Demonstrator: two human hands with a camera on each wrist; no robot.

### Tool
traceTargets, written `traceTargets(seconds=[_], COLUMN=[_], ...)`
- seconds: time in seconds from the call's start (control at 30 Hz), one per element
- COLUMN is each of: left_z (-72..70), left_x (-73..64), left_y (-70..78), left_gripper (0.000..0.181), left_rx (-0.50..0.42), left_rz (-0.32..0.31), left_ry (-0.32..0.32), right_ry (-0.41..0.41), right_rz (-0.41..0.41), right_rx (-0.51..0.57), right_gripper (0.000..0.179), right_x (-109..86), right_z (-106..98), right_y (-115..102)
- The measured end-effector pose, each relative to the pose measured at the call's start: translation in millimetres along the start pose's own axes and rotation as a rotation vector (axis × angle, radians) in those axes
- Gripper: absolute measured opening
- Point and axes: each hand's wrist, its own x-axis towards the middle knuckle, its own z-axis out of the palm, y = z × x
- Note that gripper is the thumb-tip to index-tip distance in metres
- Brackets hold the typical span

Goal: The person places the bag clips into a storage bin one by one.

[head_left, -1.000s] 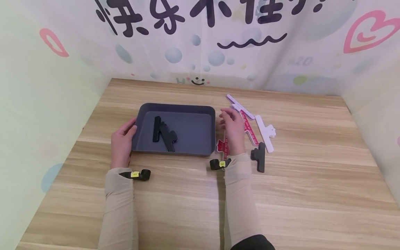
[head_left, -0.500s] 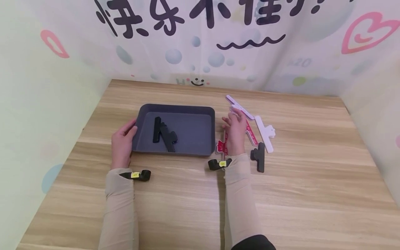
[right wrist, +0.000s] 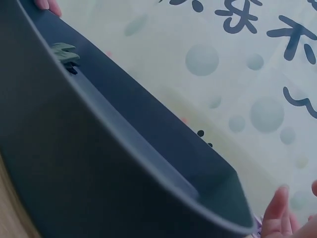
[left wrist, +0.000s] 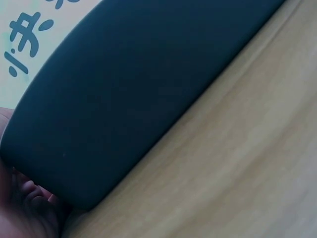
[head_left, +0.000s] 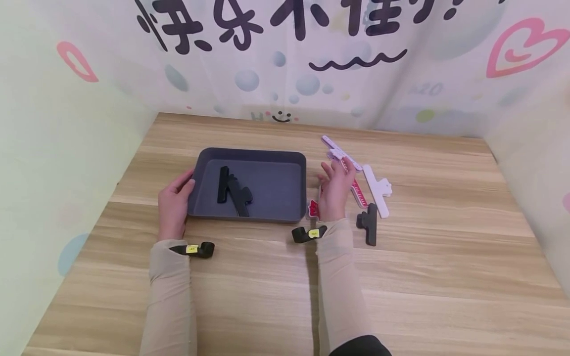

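Observation:
My left hand (head_left: 172,205) holds the left side of a dark grey rectangular tray (head_left: 278,190), thumb at the rim. Inside the tray lie two black clips, one upright in the view (head_left: 222,185) and another slanting (head_left: 240,199) against it. Just right of the tray my right hand (head_left: 336,195) hovers with loosely bent fingers and nothing visible in them. It partly covers a red-and-white ruler clip (head_left: 313,209) beside the tray. By its fingertips lies a second red-and-white clip (head_left: 358,194), below a lilac ruler clip (head_left: 345,154). In the right wrist view, fingers (right wrist: 278,210) show past the tray's corner.
A white clip (head_left: 377,190) and a black clip (head_left: 371,225) lie right of my right hand. All this rests on a wood-grain table (head_left: 445,237) with a printed white sheet (head_left: 307,104) behind and pale walls at both sides.
My right hand has turned and its fingers have shifted slightly right, over the red-and-white clips. The left hand, tray and clips stay put.

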Motion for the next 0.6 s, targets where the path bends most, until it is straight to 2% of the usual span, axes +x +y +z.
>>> traceTargets(seconds=[0.33, 0.6], left_z=[1.0, 0.2], left_x=[-0.4, -0.6], left_y=[0.5, -2.1], left_gripper=[0.033, 0.033], left_rx=[-0.018, -0.008], left_rz=[0.001, 0.01], left_ry=[-0.012, -0.009], right_ry=[0.083, 0.08], right_rz=[-0.009, -0.028], right_rx=[0.027, -0.003], right_gripper=[0.05, 0.044], right_x=[5.0, 5.6], right_z=[-4.0, -3.0], right_y=[-0.8, 1.7])
